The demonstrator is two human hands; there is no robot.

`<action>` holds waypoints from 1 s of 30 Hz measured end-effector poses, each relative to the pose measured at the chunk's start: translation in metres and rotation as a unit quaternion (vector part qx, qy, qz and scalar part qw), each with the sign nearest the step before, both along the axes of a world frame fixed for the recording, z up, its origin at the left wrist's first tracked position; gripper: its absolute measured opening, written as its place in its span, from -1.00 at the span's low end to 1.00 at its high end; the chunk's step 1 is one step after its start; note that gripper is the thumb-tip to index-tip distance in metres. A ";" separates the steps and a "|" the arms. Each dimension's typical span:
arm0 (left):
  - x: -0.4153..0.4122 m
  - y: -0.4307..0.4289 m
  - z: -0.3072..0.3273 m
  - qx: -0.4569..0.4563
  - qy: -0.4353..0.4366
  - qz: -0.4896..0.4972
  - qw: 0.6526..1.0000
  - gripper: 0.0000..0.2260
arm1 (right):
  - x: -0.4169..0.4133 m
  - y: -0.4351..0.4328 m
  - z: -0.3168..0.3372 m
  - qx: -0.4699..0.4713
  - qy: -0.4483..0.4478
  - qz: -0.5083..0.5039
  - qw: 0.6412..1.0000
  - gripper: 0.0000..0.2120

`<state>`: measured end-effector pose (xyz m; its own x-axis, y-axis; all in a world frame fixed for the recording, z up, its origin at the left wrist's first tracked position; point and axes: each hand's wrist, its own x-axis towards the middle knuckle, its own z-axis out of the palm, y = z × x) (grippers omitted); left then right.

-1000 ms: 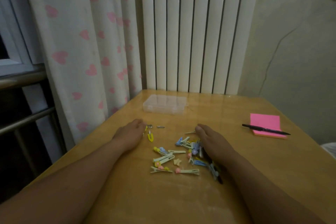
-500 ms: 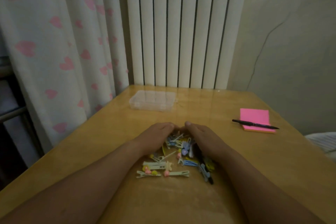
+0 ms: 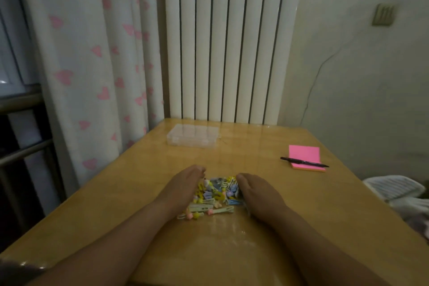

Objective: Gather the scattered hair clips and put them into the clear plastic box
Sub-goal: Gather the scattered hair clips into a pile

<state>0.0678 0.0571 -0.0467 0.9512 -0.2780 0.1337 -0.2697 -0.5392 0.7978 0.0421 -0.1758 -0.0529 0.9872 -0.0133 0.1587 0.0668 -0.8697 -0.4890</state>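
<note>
Dim room: white radiator behind, heart-print curtain at left, glossy wooden table below. On the table, well to the right, a pink sticky-note pad with a black pen across its near edge. Near the table's middle, a heap of pastel hair clips, penned between two cupped hands: left hand on edge against the heap's left flank, right hand against its right flank, fingers curved inward, fingertips apart at the far side. Neither hand closed on anything; both merely pressing at the pile. A few long clips jutting out toward the camera, lying roughly crosswise. Clear plastic box straight ahead beyond the fingertips, slightly left of the heap, well apart from it, near the radiator, long axis running left to right. Lid apparently shut, though hard to tell. Left hand marginally nearer the box, so likely the one to reach and open it; alternatively, a forward scoop with both.
</note>
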 end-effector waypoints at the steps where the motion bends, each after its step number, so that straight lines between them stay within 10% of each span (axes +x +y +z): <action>1: -0.005 0.002 -0.004 0.050 -0.015 0.005 0.999 -0.61 | -0.002 0.006 -0.001 0.000 -0.004 0.005 1.000 -0.57; 11: -0.005 -0.049 -0.008 -0.018 -0.083 0.135 0.987 -0.63 | 0.004 0.030 0.000 0.144 -0.052 -0.014 0.988 -0.47; 16: 0.012 -0.046 -0.008 0.043 0.007 0.048 0.998 -0.58 | 0.008 0.027 -0.004 0.020 -0.011 0.038 0.999 -0.45; 30: 0.000 -0.037 -0.014 -0.007 -0.043 0.001 0.999 -0.68 | -0.002 0.041 -0.001 0.083 -0.012 0.047 0.995 -0.58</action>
